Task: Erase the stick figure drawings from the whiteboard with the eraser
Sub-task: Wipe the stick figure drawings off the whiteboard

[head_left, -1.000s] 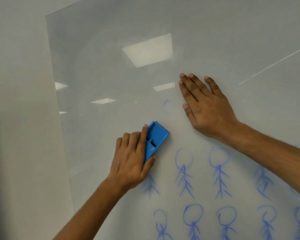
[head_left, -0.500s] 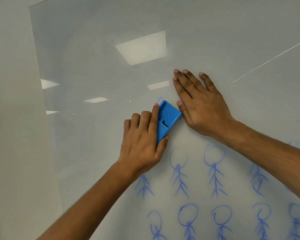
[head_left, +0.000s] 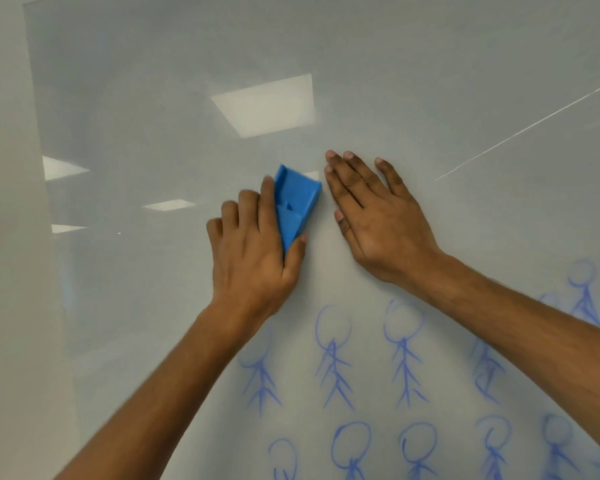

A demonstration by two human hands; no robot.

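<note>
My left hand point(head_left: 253, 247) grips a blue eraser point(head_left: 297, 204) and holds it flat against the whiteboard point(head_left: 153, 81). The eraser lies just left of my right hand point(head_left: 378, 216), which presses flat on the board with straight fingers. Blue stick figures point(head_left: 333, 358) fill the board's lower part in two rows below both hands. One more figure point(head_left: 584, 289) shows at the right edge above my right forearm. The board around and above the eraser is wiped clean.
The board's left edge point(head_left: 35, 168) meets a plain grey wall point(head_left: 4, 271). Ceiling lights point(head_left: 264, 102) reflect in the glossy board. A thin white line point(head_left: 527, 126) crosses the board's upper right.
My left hand has swept the eraser upward from beside the top row of figures to next to my right hand's fingers. A small blue mark there is gone. My right hand stays put.
</note>
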